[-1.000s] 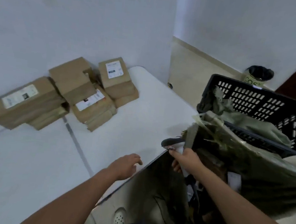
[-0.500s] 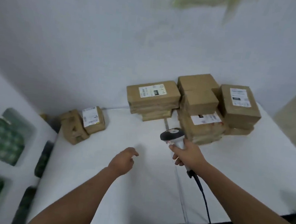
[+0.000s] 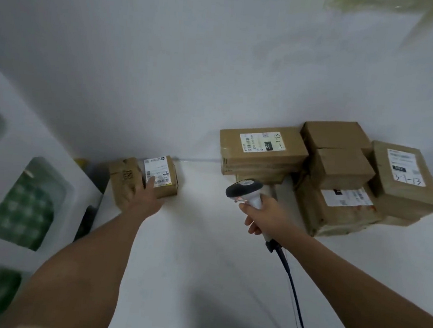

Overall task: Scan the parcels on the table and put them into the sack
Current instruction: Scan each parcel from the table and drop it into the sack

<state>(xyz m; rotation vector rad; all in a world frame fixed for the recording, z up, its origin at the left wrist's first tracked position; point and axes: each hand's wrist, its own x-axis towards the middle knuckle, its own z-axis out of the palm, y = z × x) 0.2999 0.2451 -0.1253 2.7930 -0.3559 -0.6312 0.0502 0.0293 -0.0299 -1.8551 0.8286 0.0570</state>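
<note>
Nearest the camera, two bare forearms reach out over the white table [image 3: 198,281]; a dark cable [image 3: 291,282] runs from the near edge up to the scanner [image 3: 247,190], which the right hand [image 3: 263,216] grips by its white handle, fingers curled round it, the dark head raised and turned toward the left. Farther left, the left hand [image 3: 146,196] lies on the small parcel [image 3: 161,174], its fingers stretched over the top and touching the white label [image 3: 157,171]; whether the thumb grips the near side is hard to tell, since the hand hides it. Just beside this one, touching its left side, sits a second small brown box [image 3: 122,178]; both stand near the table's far left corner by the wall [image 3: 166,66]. To the right, well apart from them, a stack of larger brown parcels [image 3: 341,176] is piled against the wall, three showing white labels. At the left, off the table, green checked cloth [image 3: 22,214] shows in blurred white openings.
</note>
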